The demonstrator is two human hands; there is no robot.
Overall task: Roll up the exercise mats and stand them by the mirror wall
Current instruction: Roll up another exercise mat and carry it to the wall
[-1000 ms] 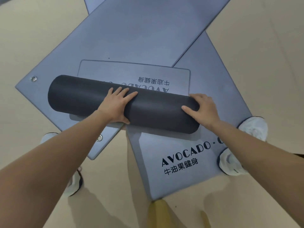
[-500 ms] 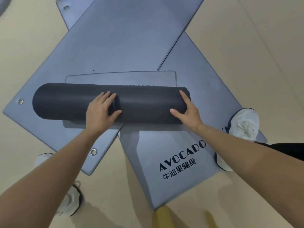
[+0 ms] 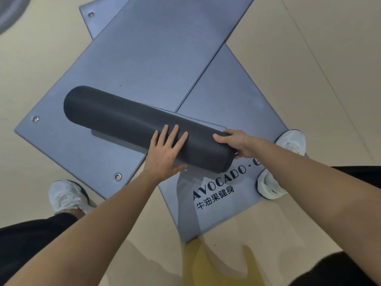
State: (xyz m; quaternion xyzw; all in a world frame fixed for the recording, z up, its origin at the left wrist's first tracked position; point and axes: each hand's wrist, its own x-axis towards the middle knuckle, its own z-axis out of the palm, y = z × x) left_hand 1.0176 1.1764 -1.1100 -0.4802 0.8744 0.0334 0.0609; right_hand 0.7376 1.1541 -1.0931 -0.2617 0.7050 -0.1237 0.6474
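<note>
A dark rolled exercise mat (image 3: 115, 118) lies slanted on top of flat grey-blue mats. Only a thin strip of its loose tail (image 3: 115, 138) shows under it. My left hand (image 3: 165, 153) presses flat on the roll near its right part, fingers straight and spread. At the roll's right end, my right hand (image 3: 239, 143) grips with the thumb on top and the fingers curled round the end face. Beneath lies a large flat mat with metal eyelets (image 3: 144, 58), crossing another flat mat printed AVOCADO (image 3: 226, 96). No mirror wall is in view.
A third mat's corner (image 3: 97, 21) pokes out at the top. White shoes stand at the left (image 3: 68, 195) and at the right (image 3: 292, 141) on the mat's edge. A grey round object (image 3: 10, 13) sits top left. Beige floor surrounds the mats.
The roll has taken in almost all of its flat printed tail and now lies slanted. My right hand moved from the roll's top to its end face, and my left hand shifted right.
</note>
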